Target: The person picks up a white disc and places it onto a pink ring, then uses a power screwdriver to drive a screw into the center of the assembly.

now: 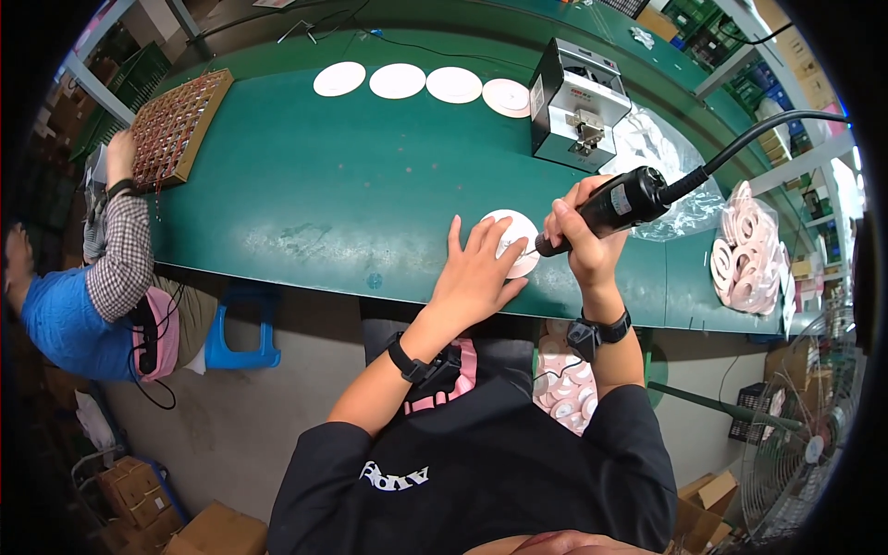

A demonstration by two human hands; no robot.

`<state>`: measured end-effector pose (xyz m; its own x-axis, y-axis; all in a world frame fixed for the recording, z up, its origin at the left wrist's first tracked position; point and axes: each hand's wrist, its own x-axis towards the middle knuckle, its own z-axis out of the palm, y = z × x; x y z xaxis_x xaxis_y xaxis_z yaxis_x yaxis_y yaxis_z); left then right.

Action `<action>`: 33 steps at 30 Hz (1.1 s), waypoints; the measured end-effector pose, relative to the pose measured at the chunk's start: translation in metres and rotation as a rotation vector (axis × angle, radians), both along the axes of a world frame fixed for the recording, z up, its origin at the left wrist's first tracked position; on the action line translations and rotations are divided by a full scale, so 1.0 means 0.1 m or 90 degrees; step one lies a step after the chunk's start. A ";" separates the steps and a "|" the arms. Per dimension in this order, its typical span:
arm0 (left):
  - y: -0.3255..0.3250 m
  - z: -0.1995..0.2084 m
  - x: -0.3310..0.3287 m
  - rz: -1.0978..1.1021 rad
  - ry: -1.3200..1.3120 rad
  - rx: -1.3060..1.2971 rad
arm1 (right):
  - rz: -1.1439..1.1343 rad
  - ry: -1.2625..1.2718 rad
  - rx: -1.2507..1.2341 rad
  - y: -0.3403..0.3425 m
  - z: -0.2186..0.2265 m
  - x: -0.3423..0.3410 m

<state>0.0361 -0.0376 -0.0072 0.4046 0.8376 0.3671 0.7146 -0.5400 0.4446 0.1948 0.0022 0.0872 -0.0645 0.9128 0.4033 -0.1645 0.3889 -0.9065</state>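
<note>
My left hand (469,272) lies with fingers spread over a round white disc (524,228), pressing it flat against the green table near the front edge. Part of the disc is covered by those fingers. In my right hand (592,242) is a black corded electric screwdriver (612,205), held tilted with its tip pointing down and left. The thin bit reaches the disc beside my left fingers; whether it touches a screw cannot be made out.
Several white discs (398,81) lie in a row along the back, beside a black-and-grey machine (581,104). A bag of pink rings (747,250) sits at right, near a fan (814,449). At left, another person's hand (121,155) is at a gridded tray (199,120).
</note>
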 end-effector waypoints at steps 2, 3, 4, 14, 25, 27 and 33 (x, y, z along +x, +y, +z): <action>-0.01 0.00 0.00 -0.001 -0.005 0.009 | 0.014 0.015 0.001 -0.01 0.00 0.02; -0.02 0.00 0.00 -0.003 -0.009 0.017 | 0.015 0.015 0.004 -0.02 -0.01 0.03; -0.03 0.00 -0.01 -0.005 -0.014 0.025 | 0.008 0.036 0.002 -0.05 -0.01 0.04; -0.10 -0.12 -0.08 -0.050 -0.037 0.079 | -0.176 0.094 0.191 0.57 0.62 0.40; -0.10 -0.06 -0.10 -0.057 -0.090 0.071 | -0.173 0.038 0.145 1.30 0.62 0.58; -0.10 -0.06 -0.10 -0.063 -0.078 0.059 | -0.105 0.067 0.120 0.96 0.60 0.52; -0.09 -0.08 -0.09 -0.074 -0.052 0.055 | -0.047 0.017 0.119 0.02 0.33 0.32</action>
